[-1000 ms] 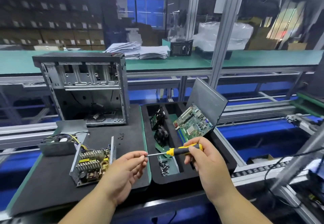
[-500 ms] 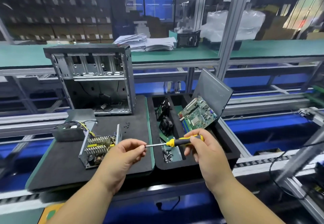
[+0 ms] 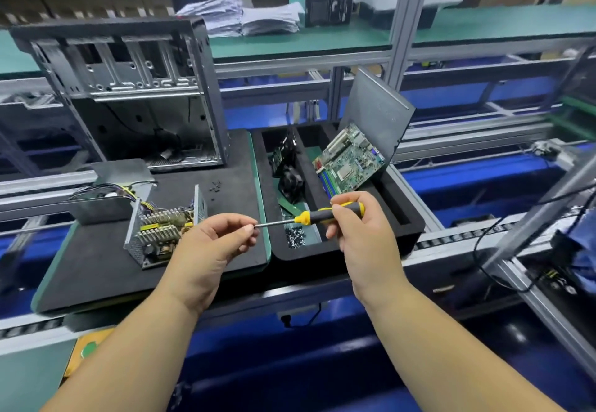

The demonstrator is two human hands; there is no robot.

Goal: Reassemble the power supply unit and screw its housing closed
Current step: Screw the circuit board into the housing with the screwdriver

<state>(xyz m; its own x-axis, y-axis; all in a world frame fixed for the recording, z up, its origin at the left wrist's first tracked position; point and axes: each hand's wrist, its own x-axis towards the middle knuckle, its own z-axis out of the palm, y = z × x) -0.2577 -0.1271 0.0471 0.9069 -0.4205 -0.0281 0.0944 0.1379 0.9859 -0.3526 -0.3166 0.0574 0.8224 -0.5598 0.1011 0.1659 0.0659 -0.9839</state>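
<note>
My right hand (image 3: 358,231) grips the yellow and black handle of a screwdriver (image 3: 317,216), held level above the bench. The fingertips of my left hand (image 3: 216,244) pinch the tip of its metal shaft. Left of my left hand, the open power supply base (image 3: 161,231) lies on the black mat (image 3: 96,260), its heat sinks and board exposed. The grey metal housing cover (image 3: 103,200) with the fan and wires rests behind it. A pile of small screws (image 3: 295,238) lies in the front pocket of the black foam tray (image 3: 396,218).
An empty computer case (image 3: 129,89) stands at the back of the mat. A few loose dark screws (image 3: 215,186) lie in front of it. The tray also holds a green motherboard (image 3: 350,160), a leaning grey panel (image 3: 377,111) and a small fan (image 3: 290,182). Cables (image 3: 503,250) hang on the right.
Both hands keep the same hold on the screwdriver. The view has shifted so the bench and hands sit a little differently in frame; nothing on the mat has moved.
</note>
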